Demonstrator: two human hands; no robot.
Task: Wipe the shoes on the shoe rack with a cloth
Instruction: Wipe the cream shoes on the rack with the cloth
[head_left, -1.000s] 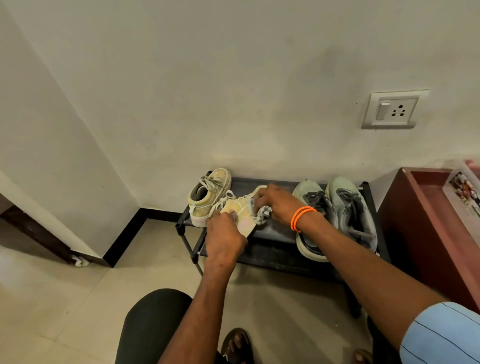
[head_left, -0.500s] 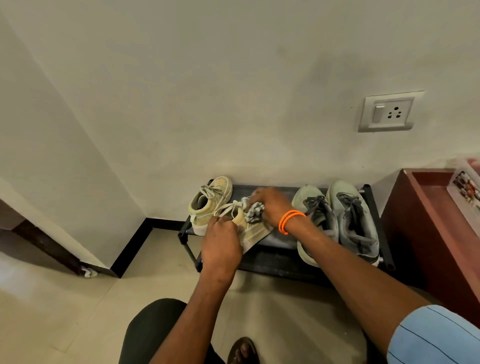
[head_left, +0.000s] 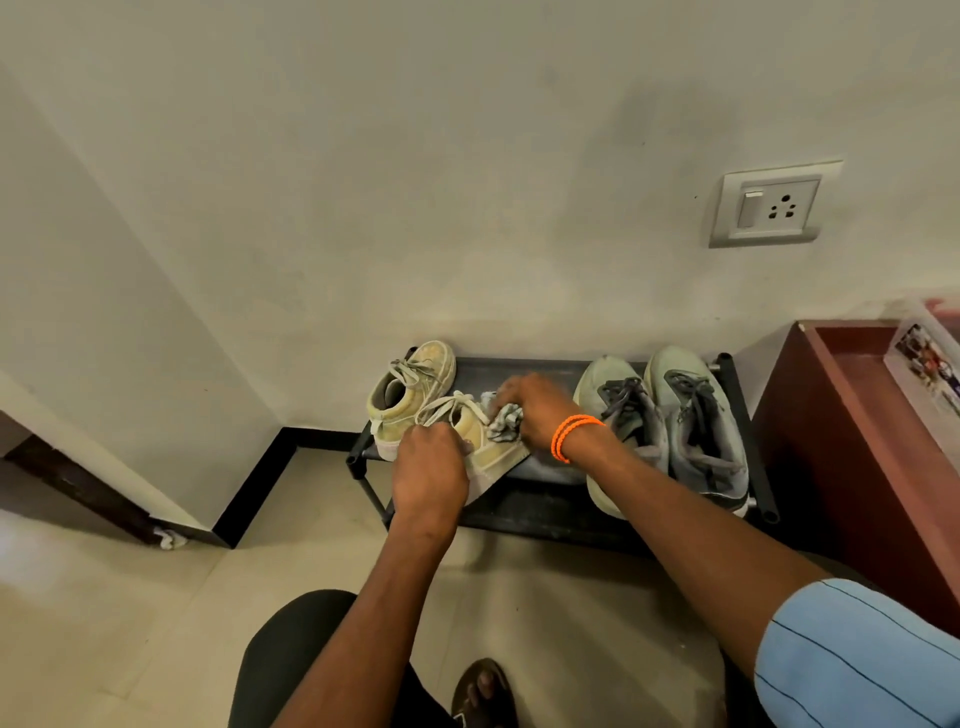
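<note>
Our black shoe rack (head_left: 545, 366) stood beneath both hands, grey-green sneakers (head_left: 670, 431) right of them. Our left hand (head_left: 428, 470) gripped the tilted yellow sneaker (head_left: 491, 447), while our right hand (head_left: 537, 410) curled around the crumpled cloth (head_left: 501, 423) pressed against it.

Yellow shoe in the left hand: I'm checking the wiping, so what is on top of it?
A crumpled cloth under the right hand and loose laces. The shoe's toe is covered.

Home entryway: shoe rack (head_left: 545, 470), wall socket (head_left: 771, 208).
</note>
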